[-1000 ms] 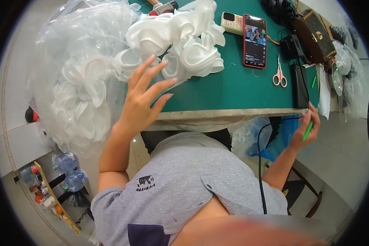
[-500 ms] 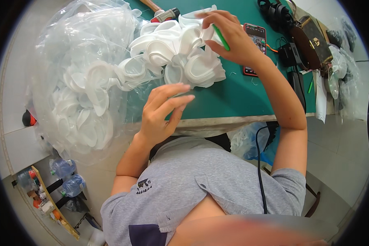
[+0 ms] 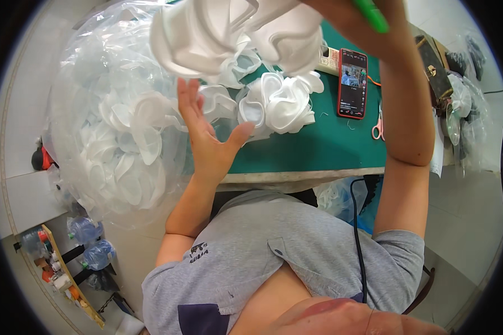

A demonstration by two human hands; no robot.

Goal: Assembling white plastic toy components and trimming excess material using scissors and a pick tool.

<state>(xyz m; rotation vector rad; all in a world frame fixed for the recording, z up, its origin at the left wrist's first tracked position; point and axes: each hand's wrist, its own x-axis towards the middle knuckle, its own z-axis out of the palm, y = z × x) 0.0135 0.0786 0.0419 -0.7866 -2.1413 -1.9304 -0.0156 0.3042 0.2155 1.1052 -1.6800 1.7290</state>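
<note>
A cluster of white, curved moulded pieces (image 3: 207, 39), like foam cups, hangs raised close to the camera at the top. My right hand (image 3: 355, 28) is closed at its upper right edge and seems to grip it, though the fingertips are cut off by the frame. A slim green tool (image 3: 373, 14), its kind unclear, lies against that same hand. Below the cluster, my left hand (image 3: 209, 131) is open with thumb and fingers spread, holding nothing. More white moulded pieces (image 3: 288, 103) lie on the green tabletop (image 3: 318, 148) just beyond it.
A large clear plastic bag (image 3: 117, 128) of similar white pieces bulges over the table's left side. At right lie a red-cased phone (image 3: 352, 84) and pink-handled scissors (image 3: 378, 125). A brown bag (image 3: 435, 70) sits farther right. A shelf of small items (image 3: 61, 273) stands lower left.
My right hand has risen toward the camera, lifting a white cluster off the table. My left hand has spread its fingers and shifted slightly left. The scissors have come into sight.
</note>
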